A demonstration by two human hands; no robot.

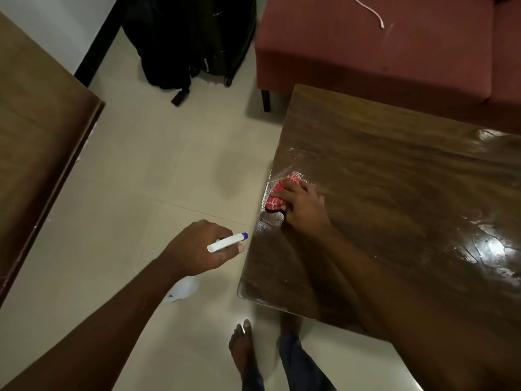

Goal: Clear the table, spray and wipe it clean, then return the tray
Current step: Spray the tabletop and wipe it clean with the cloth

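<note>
The right hand (303, 206) lay on the table (394, 179) close to its left edge, fingers curled over a bunched red checked cloth (277, 200) and pressing it to the wood. The cloth sat just inside that edge, with wet streaks shining around it and more sheen toward the table's right side. The left hand (201, 246) hung over the floor (169, 165), off the table and just beside its near left corner, fingers wrapped tight round the neck of a white spray bottle (227, 242), the blue nozzle pointing toward the table edge. Pale floor lay open between the table and a second wooden surface (36, 136) on the left. A red sofa (380, 52) stood close behind the table's far edge, and a black bag (191, 38) sat on the floor beside it. A bare foot (244, 351) stood near the table's front corner.
</note>
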